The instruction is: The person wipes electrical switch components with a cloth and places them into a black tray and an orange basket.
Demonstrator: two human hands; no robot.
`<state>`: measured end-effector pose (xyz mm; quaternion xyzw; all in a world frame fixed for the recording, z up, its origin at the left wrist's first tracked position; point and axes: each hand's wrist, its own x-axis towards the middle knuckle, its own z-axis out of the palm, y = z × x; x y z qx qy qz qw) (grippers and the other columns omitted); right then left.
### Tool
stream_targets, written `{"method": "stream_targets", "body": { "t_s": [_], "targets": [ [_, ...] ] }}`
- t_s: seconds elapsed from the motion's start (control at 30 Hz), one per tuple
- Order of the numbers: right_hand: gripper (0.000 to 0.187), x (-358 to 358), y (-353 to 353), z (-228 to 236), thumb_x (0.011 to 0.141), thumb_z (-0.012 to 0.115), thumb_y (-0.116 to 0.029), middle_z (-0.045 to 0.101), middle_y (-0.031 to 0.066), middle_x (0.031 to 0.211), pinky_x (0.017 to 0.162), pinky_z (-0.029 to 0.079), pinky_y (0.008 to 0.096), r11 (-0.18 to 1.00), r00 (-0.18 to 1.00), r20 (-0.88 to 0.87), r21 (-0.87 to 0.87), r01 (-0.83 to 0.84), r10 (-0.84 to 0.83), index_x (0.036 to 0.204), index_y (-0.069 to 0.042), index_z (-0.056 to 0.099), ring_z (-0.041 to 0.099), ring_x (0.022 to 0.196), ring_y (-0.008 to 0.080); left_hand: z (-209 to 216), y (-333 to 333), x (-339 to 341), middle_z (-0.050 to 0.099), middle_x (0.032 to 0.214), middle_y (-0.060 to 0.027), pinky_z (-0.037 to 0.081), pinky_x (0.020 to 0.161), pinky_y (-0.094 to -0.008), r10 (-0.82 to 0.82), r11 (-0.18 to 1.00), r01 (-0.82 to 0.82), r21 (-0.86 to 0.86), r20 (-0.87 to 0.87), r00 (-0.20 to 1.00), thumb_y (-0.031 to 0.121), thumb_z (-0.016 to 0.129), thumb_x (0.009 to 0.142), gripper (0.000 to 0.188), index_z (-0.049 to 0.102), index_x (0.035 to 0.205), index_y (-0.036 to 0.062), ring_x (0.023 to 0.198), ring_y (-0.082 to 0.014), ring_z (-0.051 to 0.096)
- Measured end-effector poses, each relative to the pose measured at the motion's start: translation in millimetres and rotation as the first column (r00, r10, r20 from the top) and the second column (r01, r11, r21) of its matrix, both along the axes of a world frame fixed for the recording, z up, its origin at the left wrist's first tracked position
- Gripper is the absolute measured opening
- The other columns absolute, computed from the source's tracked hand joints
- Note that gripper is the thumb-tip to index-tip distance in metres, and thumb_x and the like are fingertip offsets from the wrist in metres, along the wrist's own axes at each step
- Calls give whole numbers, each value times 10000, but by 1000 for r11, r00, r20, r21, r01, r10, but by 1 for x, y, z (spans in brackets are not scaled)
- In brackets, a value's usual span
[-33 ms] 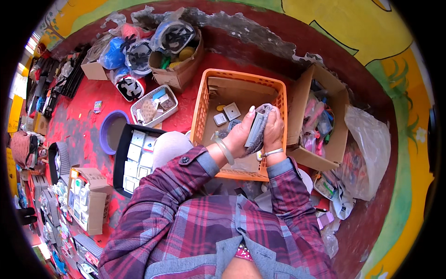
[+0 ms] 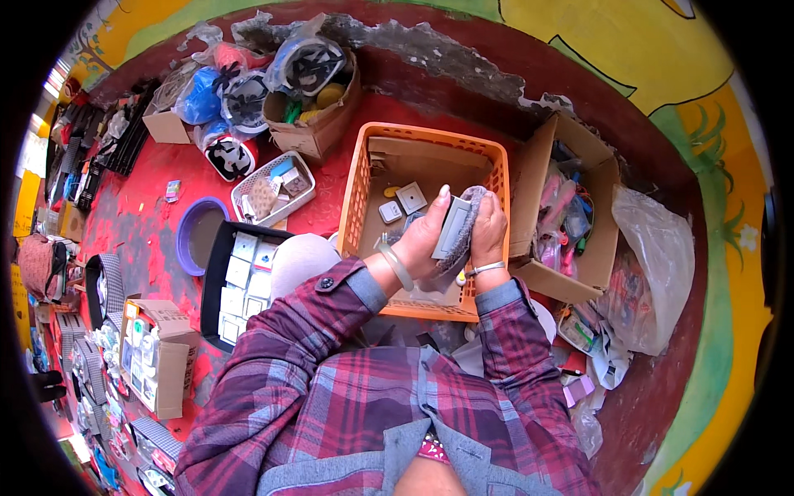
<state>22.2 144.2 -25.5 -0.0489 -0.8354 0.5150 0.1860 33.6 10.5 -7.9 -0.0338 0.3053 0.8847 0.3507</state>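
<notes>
Above the orange plastic basket (image 2: 351,198), my two hands are close together. My left hand (image 2: 420,245) is closed on a flat grey rectangular piece (image 2: 452,227), thumb along its edge. Its exact kind is unclear. My right hand (image 2: 488,231) is closed round a grey-purple knitted cloth (image 2: 474,197), which wraps behind the piece and touches it. Lower parts of both are hidden by my fingers. In the basket lie a white square plate (image 2: 411,197), a smaller white square piece (image 2: 389,212) and a yellow round item (image 2: 391,192).
An open cardboard box (image 2: 529,198) of colourful items stands right of the basket, beside a clear plastic bag (image 2: 657,273). To the left are a black tray (image 2: 217,285) of white square pieces, a purple basin (image 2: 184,240) and a small white basket (image 2: 269,221). Bagged goods sit behind.
The grey piece has turned slightly, showing more of its flat face. Both hands keep their hold in nearly the same place.
</notes>
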Motion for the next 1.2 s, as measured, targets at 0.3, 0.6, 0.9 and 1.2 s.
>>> {"method": "stream_targets", "body": {
  "t_s": [0.3,0.6,0.9,1.2],
  "targets": [
    [339,-17,31,0,936,401,-324,640,82,893,772,506,357,242,997,56,-969,41,55,939,-52,603,613,836,198,33,-28,-28,624,1082,-210,507,895,-449,163,970,-151,190,-46,986,667,219,928,802,512,1235,-14,998,-340,628],
    [500,17,-23,13,980,407,-413,446,182,1402,1100,259,430,852,829,-201,79,-518,523,1331,-62,464,380,1338,312,14,-15,-24,640,1066,-111,495,906,-380,408,912,-409,28,41,912,697,274,907,763,570,1176,47,965,-255,629],
    [563,13,-34,-9,989,333,-356,307,185,1492,1145,153,433,944,977,-47,273,-188,208,1432,-9,326,243,1403,341,15,-8,-14,602,1197,-94,445,991,-356,384,921,-376,103,-70,921,683,385,887,745,529,1254,51,1087,-231,584],
    [485,38,-46,9,970,397,-265,342,165,1480,1149,140,438,774,851,-147,515,-369,505,1405,-52,410,266,1402,315,20,-25,-22,598,1174,-102,446,987,-394,286,958,-288,16,81,955,704,327,891,742,545,1241,87,1070,-257,570]
  ]
}}
